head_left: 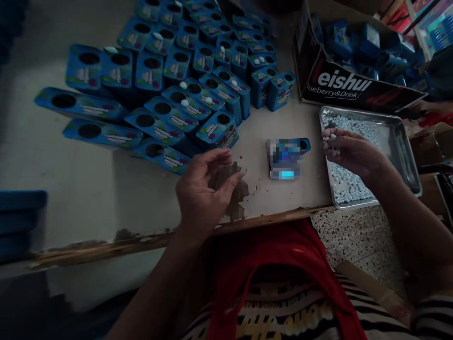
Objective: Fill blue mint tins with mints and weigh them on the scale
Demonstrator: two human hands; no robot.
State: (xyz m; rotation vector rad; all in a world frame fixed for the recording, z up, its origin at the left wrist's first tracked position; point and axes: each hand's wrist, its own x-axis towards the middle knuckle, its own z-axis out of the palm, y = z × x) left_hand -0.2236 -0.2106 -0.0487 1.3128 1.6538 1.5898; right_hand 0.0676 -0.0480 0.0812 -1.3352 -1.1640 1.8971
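My left hand point(203, 186) hovers over the worn table edge with its fingers curved and apart, holding nothing. It is just below the nearest blue box point(216, 130) in the rows of blue boxes point(170, 71). My right hand point(348, 151) is over the metal tray point(401, 137), fingers pinched on a few small white pellets point(331, 139). A single blue box point(286, 158) lies flat between my hands, partly blurred.
Many white pellets point(345, 182) fill the tray, which overhangs the table's right edge. A cardboard carton point(350, 85) holding more blue boxes stands behind it. Some upright boxes have a white pellet on top. A dark blue bin point(21, 222) sits at far left.
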